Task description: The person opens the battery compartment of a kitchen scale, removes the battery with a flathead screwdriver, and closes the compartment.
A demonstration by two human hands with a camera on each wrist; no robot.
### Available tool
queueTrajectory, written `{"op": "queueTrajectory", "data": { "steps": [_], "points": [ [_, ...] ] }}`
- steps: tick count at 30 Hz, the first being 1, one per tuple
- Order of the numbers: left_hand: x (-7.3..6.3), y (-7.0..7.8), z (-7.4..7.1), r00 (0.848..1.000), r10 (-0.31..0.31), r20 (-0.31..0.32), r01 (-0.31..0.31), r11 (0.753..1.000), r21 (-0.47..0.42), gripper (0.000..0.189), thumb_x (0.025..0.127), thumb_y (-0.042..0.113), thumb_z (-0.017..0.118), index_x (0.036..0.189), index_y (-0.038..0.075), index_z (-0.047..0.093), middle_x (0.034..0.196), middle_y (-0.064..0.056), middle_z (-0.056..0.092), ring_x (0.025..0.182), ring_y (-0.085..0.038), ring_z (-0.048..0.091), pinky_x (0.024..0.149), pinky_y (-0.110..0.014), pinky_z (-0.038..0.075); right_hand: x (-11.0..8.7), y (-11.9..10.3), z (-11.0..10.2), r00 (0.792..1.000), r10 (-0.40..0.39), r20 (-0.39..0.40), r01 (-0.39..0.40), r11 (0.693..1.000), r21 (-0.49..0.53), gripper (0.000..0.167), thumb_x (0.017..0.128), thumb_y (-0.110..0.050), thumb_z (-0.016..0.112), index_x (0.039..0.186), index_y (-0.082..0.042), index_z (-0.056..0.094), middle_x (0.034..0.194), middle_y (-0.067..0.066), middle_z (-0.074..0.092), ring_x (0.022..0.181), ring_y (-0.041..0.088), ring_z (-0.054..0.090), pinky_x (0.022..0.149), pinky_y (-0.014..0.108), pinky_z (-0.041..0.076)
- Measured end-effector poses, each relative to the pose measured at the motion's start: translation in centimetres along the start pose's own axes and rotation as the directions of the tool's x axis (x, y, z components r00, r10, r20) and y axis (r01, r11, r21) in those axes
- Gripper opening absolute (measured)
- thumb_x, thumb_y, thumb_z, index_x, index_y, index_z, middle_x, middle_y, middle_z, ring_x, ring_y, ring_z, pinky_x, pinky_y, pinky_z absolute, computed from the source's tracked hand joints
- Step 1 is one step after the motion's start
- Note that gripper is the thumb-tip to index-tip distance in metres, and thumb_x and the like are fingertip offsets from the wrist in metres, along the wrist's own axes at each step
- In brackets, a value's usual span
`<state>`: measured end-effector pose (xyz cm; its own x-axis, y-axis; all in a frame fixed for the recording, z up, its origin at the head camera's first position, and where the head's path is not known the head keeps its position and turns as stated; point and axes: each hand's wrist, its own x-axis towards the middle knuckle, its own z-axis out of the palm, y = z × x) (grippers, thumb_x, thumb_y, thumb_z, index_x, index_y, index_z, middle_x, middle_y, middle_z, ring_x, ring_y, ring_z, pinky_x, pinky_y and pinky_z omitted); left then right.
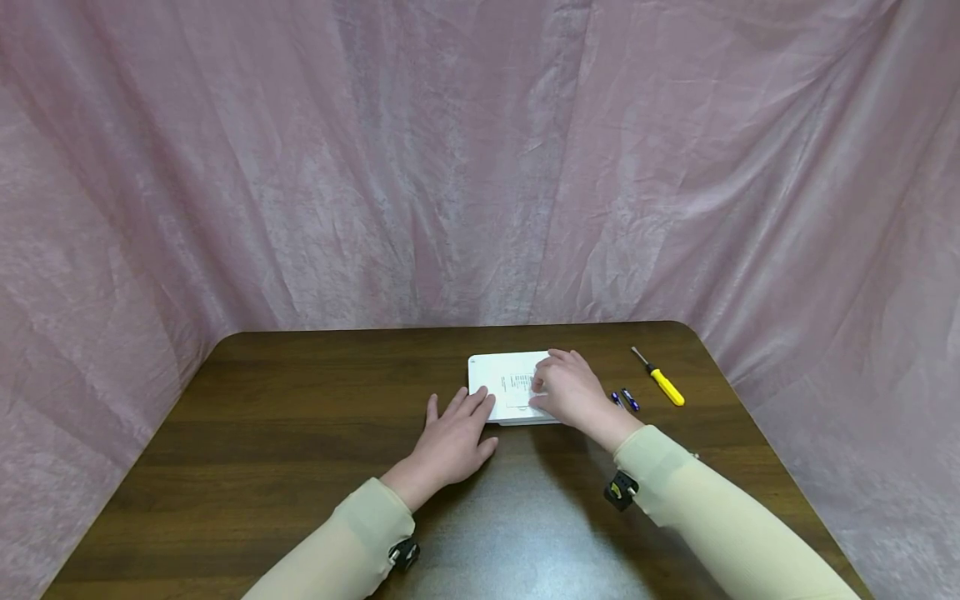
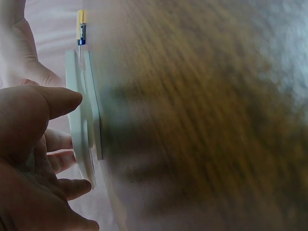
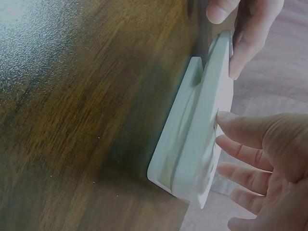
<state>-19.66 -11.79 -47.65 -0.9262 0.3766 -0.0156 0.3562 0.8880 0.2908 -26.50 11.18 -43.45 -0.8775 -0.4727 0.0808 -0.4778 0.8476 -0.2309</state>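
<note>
A flat white device with rounded corners and a printed label lies on the table. From the side, a thinner white stand or base part shows under its body. My left hand rests its spread fingertips on the device's near left edge, the thumb held out to the side. Over the label's right side is my right hand, fingers bent, with the thumb touching the device's face. What lies under the right fingers is partly hidden. Two small dark blue batteries lie just right of this hand.
A screwdriver with a yellow handle lies at the right, beyond the batteries. The brown wooden table ends at a back edge, and a pink curtain hangs behind it.
</note>
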Motion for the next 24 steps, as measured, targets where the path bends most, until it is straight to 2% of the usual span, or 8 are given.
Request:
{"op": "queueTrajectory", "data": {
  "steps": [3,5,9,12,14,24],
  "points": [
    [0.0,0.0,0.0,1.0,0.001,-0.004,-0.001,1.0,0.004,0.069,0.11,0.04,0.07,0.169,0.011,0.047,0.177,-0.009,0.038,0.164,-0.04,0.03,0.125,-0.079,0.016,0.0,0.0,0.1,1.0,-0.003,-0.011,0.003,1.0,-0.001,0.013,0.091,-0.019,0.092,0.09,-0.011,0.082,0.116,0.009,0.079,0.148,0.046,0.052,0.127,0.065,0.029],
    [0.0,0.0,0.0,1.0,0.002,-0.005,-0.002,1.0,0.005,0.069,0.11,0.04,0.07,0.169,0.011,0.047,0.177,-0.01,0.038,0.164,-0.04,0.03,0.125,-0.079,0.016,-0.1,0.0,0.2,1.0,-0.003,-0.016,0.003,1.0,-0.007,0.014,0.093,-0.021,0.091,0.095,-0.01,0.082,0.118,0.011,0.079,0.148,0.046,0.052,0.127,0.066,0.029],
    [0.0,0.0,0.0,1.0,0.004,-0.008,-0.004,1.0,0.003,0.069,0.11,0.039,0.071,0.168,0.01,0.047,0.176,-0.01,0.038,0.164,-0.04,0.03,0.124,-0.079,0.016,-0.6,0.1,0.5,1.0,0.008,-0.019,-0.008,0.999,-0.041,0.031,0.1,-0.03,0.084,0.117,-0.003,0.081,0.136,0.02,0.073,0.148,0.048,0.051,0.124,0.07,0.032],
    [0.0,0.0,0.0,1.0,0.006,-0.009,-0.006,1.0,0.002,0.07,0.11,0.039,0.071,0.168,0.01,0.047,0.177,-0.01,0.038,0.164,-0.041,0.03,0.124,-0.08,0.016,-1.0,0.2,1.0,0.999,0.032,-0.013,-0.033,0.998,-0.052,0.049,0.104,-0.037,0.079,0.136,0.001,0.074,0.151,0.025,0.064,0.152,0.049,0.047,0.123,0.071,0.032],
    [0.0,0.0,0.0,1.0,0.007,-0.011,-0.007,1.0,0.0,0.07,0.11,0.039,0.071,0.168,0.01,0.047,0.177,-0.01,0.038,0.164,-0.041,0.03,0.124,-0.08,0.016,-1.1,0.3,1.2,0.999,0.047,-0.014,-0.048,0.997,-0.052,0.056,0.105,-0.039,0.078,0.142,0.002,0.07,0.155,0.026,0.06,0.154,0.049,0.044,0.124,0.07,0.031],
    [0.0,-0.1,0.0,1.0,0.006,-0.008,-0.006,1.0,-0.007,0.07,0.11,0.039,0.071,0.168,0.01,0.047,0.177,-0.01,0.038,0.164,-0.041,0.03,0.124,-0.08,0.015,-1.0,0.6,2.1,0.997,0.07,-0.027,-0.072,0.996,-0.056,0.069,0.104,-0.045,0.079,0.151,0.002,0.063,0.16,0.025,0.056,0.157,0.046,0.039,0.127,0.069,0.026]
  ]
}}
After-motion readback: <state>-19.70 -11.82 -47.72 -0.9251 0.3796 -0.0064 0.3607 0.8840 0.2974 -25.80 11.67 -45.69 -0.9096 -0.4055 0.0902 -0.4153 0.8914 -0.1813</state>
